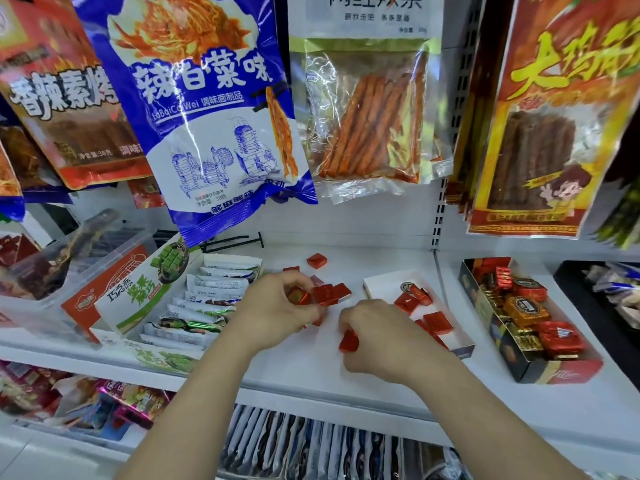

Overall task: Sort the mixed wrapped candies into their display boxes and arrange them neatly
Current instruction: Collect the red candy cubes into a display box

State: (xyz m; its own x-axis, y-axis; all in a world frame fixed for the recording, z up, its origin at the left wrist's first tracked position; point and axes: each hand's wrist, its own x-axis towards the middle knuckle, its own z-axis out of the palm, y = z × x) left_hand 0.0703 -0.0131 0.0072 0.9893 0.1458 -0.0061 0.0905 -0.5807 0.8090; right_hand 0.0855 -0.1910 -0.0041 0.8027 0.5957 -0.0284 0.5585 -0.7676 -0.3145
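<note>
Pinching a red foil-wrapped square candy (349,341) between curled fingertips, the right hand (377,337) sits low over the white metal shelf (311,372), with the candy tilted on edge at the hand's left side. Left hand (277,306): fingers curled round a second red candy (299,296), fingertips touching a cluster of red square candies (330,292) lying flat on the shelf between the two hands. One single red candy (317,260) lies apart, further back on the shelf. Just right of the right hand: a shallow white cardboard display box (377,282) holding more loose red squares, unevenly placed. Further right, on the neighbouring shelf section: a dark display box with a red front (561,372), filled with mixed gold and red wrapped candies. Left of the left hand: a green-and-white carton (138,292) holding a row of white wrapped bars stood on edge. Far left: a clear plastic tub (114,244) of dark snack packets. Above, on hooks: a blue-and-white snack bag (207,98), a clear pouch of orange-red sticks (370,116) and a red-and-yellow bag (554,116).
</note>
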